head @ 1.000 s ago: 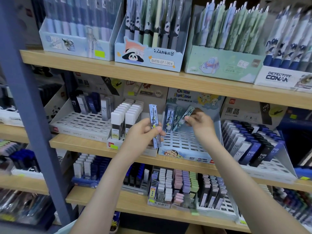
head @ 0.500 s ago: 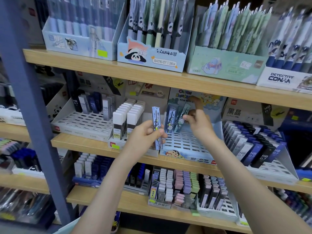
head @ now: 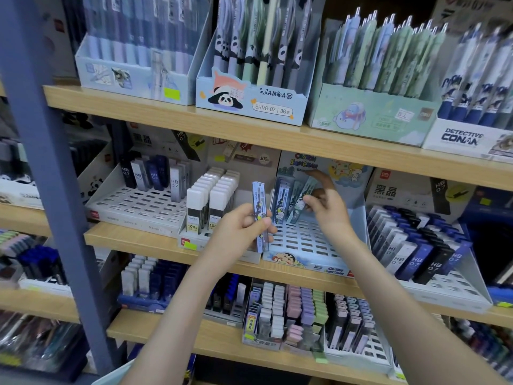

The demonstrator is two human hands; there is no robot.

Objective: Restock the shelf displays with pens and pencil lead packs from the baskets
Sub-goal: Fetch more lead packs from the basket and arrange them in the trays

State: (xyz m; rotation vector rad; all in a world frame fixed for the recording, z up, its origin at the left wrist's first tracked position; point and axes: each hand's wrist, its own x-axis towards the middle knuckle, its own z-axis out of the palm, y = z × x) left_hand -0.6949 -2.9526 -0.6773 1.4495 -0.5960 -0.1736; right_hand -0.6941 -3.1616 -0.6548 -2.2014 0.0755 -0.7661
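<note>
My left hand point(head: 244, 223) grips a slim blue pencil lead pack point(head: 259, 198) upright in front of the middle shelf. My right hand point(head: 329, 209) reaches into the light blue cartoon display tray point(head: 305, 243) and pinches a greenish lead pack point(head: 301, 198), which leans at the tray's back left. Two more packs point(head: 283, 201) stand beside it. Most slots of the tray's white grid are bare.
White-capped lead boxes point(head: 206, 198) stand just left of my left hand. HB 0.7 lead trays point(head: 416, 245) flank the cartoon tray on the right and far left. Pen display boxes point(head: 249, 101) line the shelf above. A grey-blue upright post point(head: 52, 176) stands at left.
My right hand has lifted slightly and shifted the greenish pack against the standing ones at the tray's back. My left hand holds its pack almost still.
</note>
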